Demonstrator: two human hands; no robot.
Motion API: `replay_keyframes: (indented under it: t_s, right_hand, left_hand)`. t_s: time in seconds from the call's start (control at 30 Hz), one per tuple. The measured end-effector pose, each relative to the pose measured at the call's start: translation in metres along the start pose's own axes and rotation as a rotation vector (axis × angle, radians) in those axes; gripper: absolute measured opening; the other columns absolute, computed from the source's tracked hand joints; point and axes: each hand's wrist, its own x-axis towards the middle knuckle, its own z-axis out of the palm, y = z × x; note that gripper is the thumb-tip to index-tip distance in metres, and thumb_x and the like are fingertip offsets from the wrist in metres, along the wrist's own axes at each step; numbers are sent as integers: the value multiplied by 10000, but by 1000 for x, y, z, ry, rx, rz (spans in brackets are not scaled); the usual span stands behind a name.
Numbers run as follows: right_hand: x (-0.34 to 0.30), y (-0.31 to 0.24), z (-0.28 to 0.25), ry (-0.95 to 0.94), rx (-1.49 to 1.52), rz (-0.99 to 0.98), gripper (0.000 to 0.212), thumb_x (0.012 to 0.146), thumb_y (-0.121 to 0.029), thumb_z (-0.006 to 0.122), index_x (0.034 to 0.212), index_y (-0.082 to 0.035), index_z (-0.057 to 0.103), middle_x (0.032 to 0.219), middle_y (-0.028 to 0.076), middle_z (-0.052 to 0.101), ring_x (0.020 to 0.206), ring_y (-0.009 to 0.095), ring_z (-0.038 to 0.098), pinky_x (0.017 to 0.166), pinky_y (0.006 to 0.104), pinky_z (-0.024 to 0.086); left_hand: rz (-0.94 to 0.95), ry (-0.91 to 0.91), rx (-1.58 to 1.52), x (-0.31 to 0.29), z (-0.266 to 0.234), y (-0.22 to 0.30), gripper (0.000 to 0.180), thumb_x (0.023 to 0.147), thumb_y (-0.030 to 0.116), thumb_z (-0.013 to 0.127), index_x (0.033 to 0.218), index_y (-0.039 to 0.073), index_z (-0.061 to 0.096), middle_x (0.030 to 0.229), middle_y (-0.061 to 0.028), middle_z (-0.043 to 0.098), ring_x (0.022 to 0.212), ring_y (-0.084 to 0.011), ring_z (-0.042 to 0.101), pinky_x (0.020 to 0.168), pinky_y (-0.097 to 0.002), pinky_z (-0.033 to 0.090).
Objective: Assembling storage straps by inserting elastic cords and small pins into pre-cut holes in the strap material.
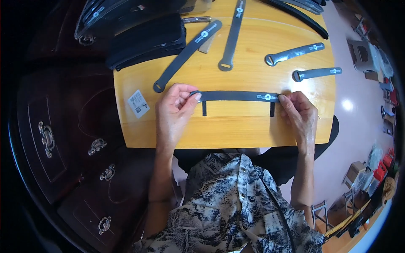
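Note:
Between my two hands a dark grey strap (pixel 234 96) with white print is stretched out level above the near part of the table. My left hand (pixel 174 114) pinches its left end, and my right hand (pixel 301 116) pinches the right end between thumb and fingers. Just below the strap, two short black strips (pixel 204 109) (pixel 272 109) stand out against the wood, one near each hand. Beyond my left hand lies a long grey strap (pixel 185 57) with a slotted round end. Another long strap (pixel 231 36) lies farther right, and two shorter straps (pixel 294 53) (pixel 318 74) lie beyond my right hand.
A stack of black straps (pixel 147 42) sits at the table's far left, beside a knife handle (pixel 196 19). A white label (pixel 138 103) lies near the left edge of the wooden table (pixel 236 133). Dark drawers (pixel 63 126) stand close on the left; boxes (pixel 356 173) rest on the floor at right.

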Motion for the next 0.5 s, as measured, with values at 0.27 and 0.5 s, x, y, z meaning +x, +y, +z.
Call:
replay_keyframes:
  t_s: [0.27, 0.5]
  right_hand:
    - [1, -3, 0, 27, -87, -14, 204, 883, -189, 668, 802, -10, 615, 576, 11, 574, 509, 47, 491, 472, 198, 393]
    - [1, -4, 0, 39, -96, -22, 211, 882, -189, 668, 791, -8, 610, 558, 16, 574, 476, 55, 485, 447, 203, 382]
  left_hand:
    - [4, -8, 16, 1, 0, 1, 129, 847, -32, 647, 963, -25, 590, 759, 3, 600, 635, -6, 492, 568, -150, 408]
    - [24, -17, 29, 1, 1, 0, 126, 848, -32, 647, 960, -30, 589, 752, 6, 594, 633, -4, 491, 559, -152, 405]
